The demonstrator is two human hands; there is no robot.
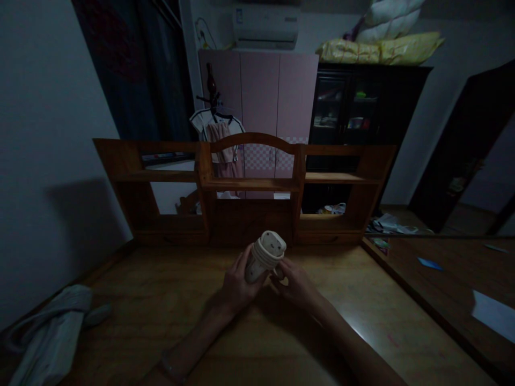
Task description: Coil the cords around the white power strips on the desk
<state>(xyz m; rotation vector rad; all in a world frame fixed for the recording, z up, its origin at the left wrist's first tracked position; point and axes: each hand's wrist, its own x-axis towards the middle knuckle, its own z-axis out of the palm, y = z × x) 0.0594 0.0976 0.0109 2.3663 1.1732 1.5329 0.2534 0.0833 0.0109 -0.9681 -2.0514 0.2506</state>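
Tabletop [181,279] in pale wood fills the lower view, with a brown hutch [249,184] of open compartments along its far edge. Behind stand a pink wardrobe [259,91], its doors shut, and a dark cabinet [396,107] whose glass doors show stacked items, one green, others pale or red, too dim to name. Yellow packages [410,49] lie on top of that cabinet. A white air conditioner [265,27] hangs above the wardrobe; its label is too small to read. On the tabletop's left lies a long white power strip [56,338], wrapped in its own cord. Above the middle of the tabletop, the left hand [237,279] curls firmly around an off-white socket block [254,271], tilted, its end face dotted with dark holes. The right hand [295,279] bends its fingers together just beside it; whether they pinch the cord is unclear. Thinnest is that pale cord [266,257], wound in stacked turns around the block's upper part
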